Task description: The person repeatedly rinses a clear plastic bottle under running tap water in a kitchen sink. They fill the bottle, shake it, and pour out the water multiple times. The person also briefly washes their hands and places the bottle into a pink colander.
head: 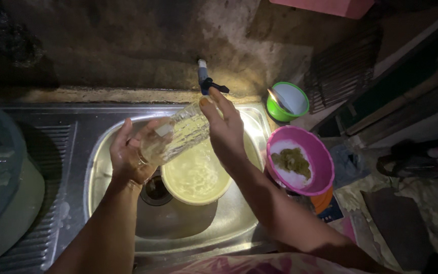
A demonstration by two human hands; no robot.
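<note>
One clear drinking glass (178, 134), tilted over steel sink (239, 213). Left hand (130, 155) fingers wrapped round its base; right hand (224, 127) fingers at its mouth. One yellow bowl (196, 180) beneath. One tap (205, 78). One pink bowl (300, 160), one green bowl (287, 101) right.

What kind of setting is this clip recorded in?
Most likely a dim, simple home dishwashing corner. A steel sink with a ribbed drainboard sits under a wall tap; the left hand and right hand hold a clear glass over a yellowish basin.
</note>
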